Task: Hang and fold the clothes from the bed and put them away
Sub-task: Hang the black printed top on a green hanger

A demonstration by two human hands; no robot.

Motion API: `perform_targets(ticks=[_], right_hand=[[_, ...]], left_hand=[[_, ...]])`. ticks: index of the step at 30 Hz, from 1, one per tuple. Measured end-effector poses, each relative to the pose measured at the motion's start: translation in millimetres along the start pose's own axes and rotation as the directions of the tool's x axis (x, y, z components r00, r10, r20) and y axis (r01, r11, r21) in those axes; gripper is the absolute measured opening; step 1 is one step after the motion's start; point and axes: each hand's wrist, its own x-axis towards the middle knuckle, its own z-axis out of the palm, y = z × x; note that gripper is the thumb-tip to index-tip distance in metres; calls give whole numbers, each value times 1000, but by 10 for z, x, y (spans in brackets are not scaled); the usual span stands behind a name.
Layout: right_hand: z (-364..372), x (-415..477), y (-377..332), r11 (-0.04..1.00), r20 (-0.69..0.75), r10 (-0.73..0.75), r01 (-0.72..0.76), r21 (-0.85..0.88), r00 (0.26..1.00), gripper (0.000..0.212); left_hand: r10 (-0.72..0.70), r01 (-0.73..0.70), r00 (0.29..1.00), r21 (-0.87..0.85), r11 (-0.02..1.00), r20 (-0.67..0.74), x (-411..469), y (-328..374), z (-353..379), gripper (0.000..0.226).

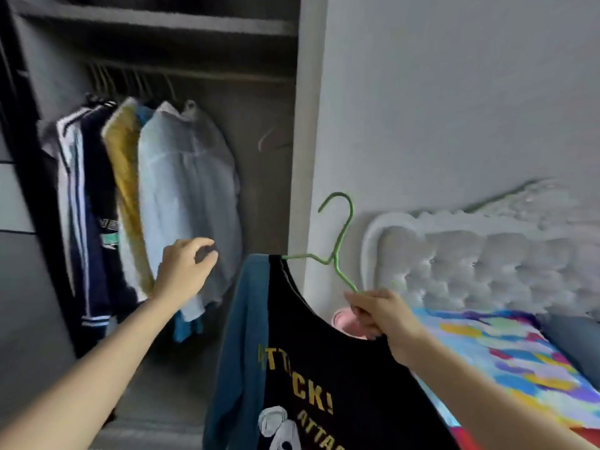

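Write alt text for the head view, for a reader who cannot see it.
The right hand grips a green hanger carrying a black and blue shirt beside an open wardrobe. The left hand reaches toward a pale blue shirt hanging inside; a bed is at right.

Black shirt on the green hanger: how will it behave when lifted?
Probably floppy: the black shirt drapes and sags off the green hanger. Likely to swing or slide: the hanger tilts, gripped by the right hand at one end.

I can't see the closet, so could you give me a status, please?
Right hand grips hanger, shirt on it. Left hand open, by hung clothes. Rod not reached.
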Motion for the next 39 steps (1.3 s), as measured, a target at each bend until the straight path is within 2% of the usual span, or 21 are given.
perform_targets(ticks=[4, 7, 10, 15, 20, 24, 27, 29, 34, 39], right_hand=[[920, 623, -34, 973, 25, 107, -110, 203, 994, 38], [1412, 964, -154, 952, 19, 86, -88, 294, 996, 30], [1802, 1277, -286, 943, 19, -22, 14, 331, 1000, 20], [2077, 1870, -593, 945, -14, -247, 244, 219, 969, 20], [2319, 2682, -995, 895, 3, -311, 292, 337, 950, 27], [2612, 3411, -1303, 866, 36, -410, 376, 328, 912, 32], [2789, 3843, -1516, 848, 74, -434, 379, 370, 898, 34], [2903, 4159, -1654, 844, 77, -471, 424, 329, 879, 35], [3084, 4780, -1934, 818, -7, -572, 571, 69, 820, 38], [3190, 5219, -2224, 775, 8, -629, 628, -73, 778, 36]], left_hand=[[-20, 26, 996, 64, 998, -92, 281, -711, -488, 23], [-33, 47, 990, 100, 994, -139, 470, -1129, -777, 21], [-79, 97, 982, 100, 990, -173, 677, -1467, -930, 20], [-88, 110, 985, 151, 982, -145, 1009, -1741, -803, 17], [-84, 114, 986, 213, 970, -146, 1578, -1747, -680, 26], [-45, 106, 977, 300, 948, -207, 2215, -1722, -671, 29], [-42, 124, 969, 337, 933, -242, 2615, -1706, -676, 31], [-22, 122, 962, 357, 926, -273, 2886, -1716, -639, 33], [41, 135, 933, 450, 883, -359, 3331, -1862, -641, 35], [34, 197, 896, 465, 863, -443, 3753, -2038, -795, 39]])
